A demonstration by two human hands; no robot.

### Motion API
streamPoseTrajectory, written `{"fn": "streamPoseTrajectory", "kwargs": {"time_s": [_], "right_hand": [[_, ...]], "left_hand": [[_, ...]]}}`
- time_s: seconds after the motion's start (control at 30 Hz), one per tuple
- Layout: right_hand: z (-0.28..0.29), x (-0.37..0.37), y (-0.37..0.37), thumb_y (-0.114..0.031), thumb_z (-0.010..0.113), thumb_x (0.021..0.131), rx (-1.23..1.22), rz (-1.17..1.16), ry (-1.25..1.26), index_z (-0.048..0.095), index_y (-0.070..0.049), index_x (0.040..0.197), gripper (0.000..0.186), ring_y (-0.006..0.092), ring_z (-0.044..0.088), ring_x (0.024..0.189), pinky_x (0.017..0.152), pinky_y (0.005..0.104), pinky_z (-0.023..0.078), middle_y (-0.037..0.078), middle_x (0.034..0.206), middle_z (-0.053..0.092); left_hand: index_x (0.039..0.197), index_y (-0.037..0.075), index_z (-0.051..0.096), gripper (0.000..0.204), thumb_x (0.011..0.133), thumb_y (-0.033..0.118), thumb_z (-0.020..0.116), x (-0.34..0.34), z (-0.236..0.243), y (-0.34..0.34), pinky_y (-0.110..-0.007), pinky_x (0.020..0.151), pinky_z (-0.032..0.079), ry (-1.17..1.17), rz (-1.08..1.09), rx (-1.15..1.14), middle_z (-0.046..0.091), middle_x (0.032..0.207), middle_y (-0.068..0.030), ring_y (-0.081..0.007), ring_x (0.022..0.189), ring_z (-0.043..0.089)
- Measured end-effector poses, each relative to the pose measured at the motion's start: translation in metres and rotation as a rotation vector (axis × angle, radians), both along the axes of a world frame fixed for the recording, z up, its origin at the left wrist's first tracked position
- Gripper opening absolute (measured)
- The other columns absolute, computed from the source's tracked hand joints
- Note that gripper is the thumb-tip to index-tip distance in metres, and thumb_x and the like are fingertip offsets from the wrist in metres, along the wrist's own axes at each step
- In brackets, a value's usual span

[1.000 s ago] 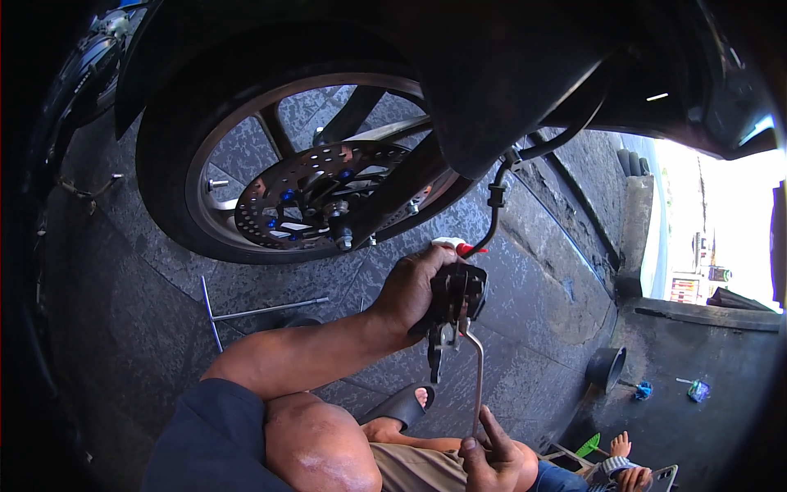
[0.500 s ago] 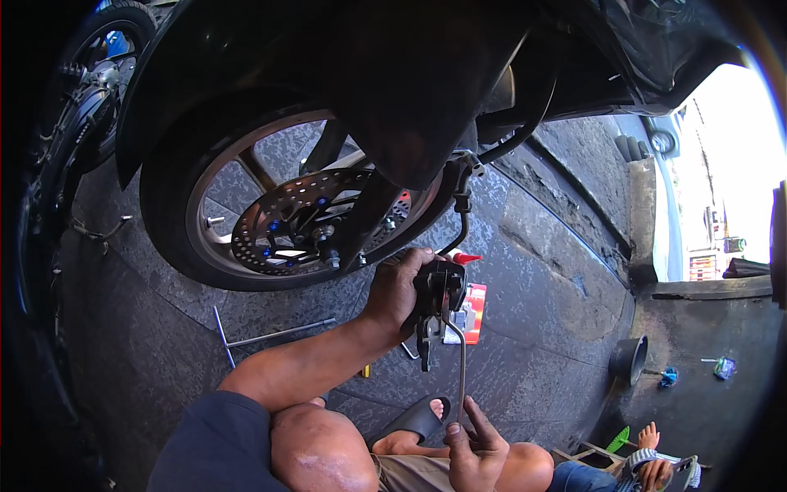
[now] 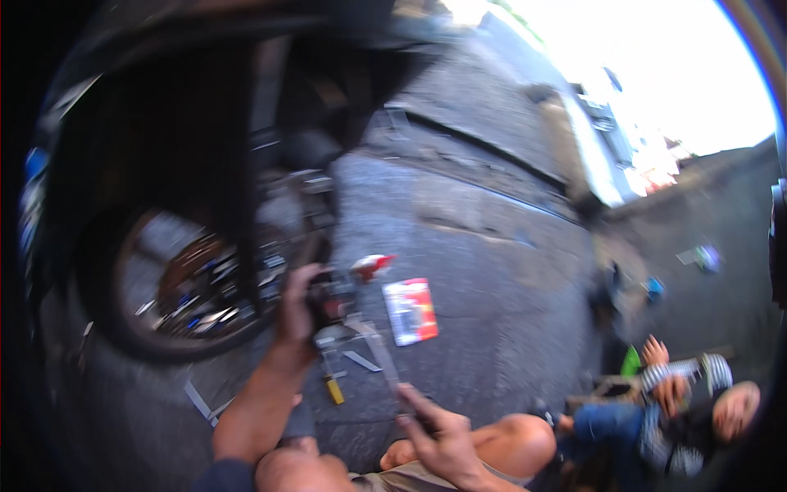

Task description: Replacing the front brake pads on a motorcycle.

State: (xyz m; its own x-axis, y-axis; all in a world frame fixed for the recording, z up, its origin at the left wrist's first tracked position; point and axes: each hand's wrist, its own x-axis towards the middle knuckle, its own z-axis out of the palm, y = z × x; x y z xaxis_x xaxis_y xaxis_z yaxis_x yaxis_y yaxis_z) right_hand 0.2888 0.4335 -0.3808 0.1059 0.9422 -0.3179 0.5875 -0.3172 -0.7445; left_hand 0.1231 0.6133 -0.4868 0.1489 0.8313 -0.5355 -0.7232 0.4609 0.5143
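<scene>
My left hand (image 3: 295, 316) is wrapped round a dark brake caliper (image 3: 328, 297), held beside the lower front of a motorcycle. A hose runs from above toward the caliper, though motion smears it. My right hand (image 3: 441, 439) pinches the near end of a long, thin metal rod (image 3: 380, 351), whose far end reaches the caliper. Blur hides how the two meet. To the left stands the front wheel (image 3: 106, 316), with its perforated brake disc (image 3: 184, 283) and blue bolts showing.
On the dark floor lie a red-and-white package (image 3: 410, 312), a red-tipped container (image 3: 373, 265), a yellow-handled tool (image 3: 334, 390) and a long metal bar tool (image 3: 197, 402). Another person, in a striped sleeve (image 3: 717, 371), sits at the lower right. A blue item (image 3: 654, 289) is near the wall.
My view has swung right, so wheel and hands sit further left and the picture is blurred. More of the other person shows. Both hands keep hold of the caliper and rod.
</scene>
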Motion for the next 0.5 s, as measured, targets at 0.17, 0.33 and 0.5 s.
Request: {"fn": "streamPoseTrajectory", "kwargs": {"time_s": [0.17,0.33,0.5], "right_hand": [[0.021,0.008,0.027,-0.022,0.057,0.096,-0.13,0.293,0.019,0.046,-0.013,0.142,0.048,0.0285,0.067,0.072,0.069,0.0387,0.052,0.018,0.081,0.066],[0.052,0.035,0.04,-0.021,0.056,0.094,-0.12,0.387,-0.013,0.05,-0.011,0.138,0.046,0.0407,0.063,0.076,0.067,0.0487,0.047,0.022,0.078,0.063],[0.054,0.03,0.047,-0.02,0.056,0.093,-0.096,0.415,-0.03,0.051,-0.011,0.137,0.046,0.0398,0.064,0.075,0.068,0.0492,0.047,0.021,0.078,0.064]], "left_hand": [[0.093,0.006,0.06,0.032,0.091,0.037,0.054,-0.043,-0.023,-0.011,-0.04,0.063,0.057,-0.187,-0.032,0.125,0.064,0.08,-0.0131,-0.0285,0.071,0.067],[0.099,0.005,0.061,0.034,0.091,0.037,0.053,-0.024,-0.015,-0.008,-0.044,0.068,0.057,-0.396,-0.156,0.107,0.065,0.086,-0.0156,-0.0311,0.077,0.067],[0.102,0.005,0.06,0.035,0.092,0.038,0.052,-0.029,-0.024,-0.014,-0.047,0.069,0.057,-0.377,-0.025,0.057,0.066,0.088,-0.0149,-0.0314,0.077,0.067]]}}
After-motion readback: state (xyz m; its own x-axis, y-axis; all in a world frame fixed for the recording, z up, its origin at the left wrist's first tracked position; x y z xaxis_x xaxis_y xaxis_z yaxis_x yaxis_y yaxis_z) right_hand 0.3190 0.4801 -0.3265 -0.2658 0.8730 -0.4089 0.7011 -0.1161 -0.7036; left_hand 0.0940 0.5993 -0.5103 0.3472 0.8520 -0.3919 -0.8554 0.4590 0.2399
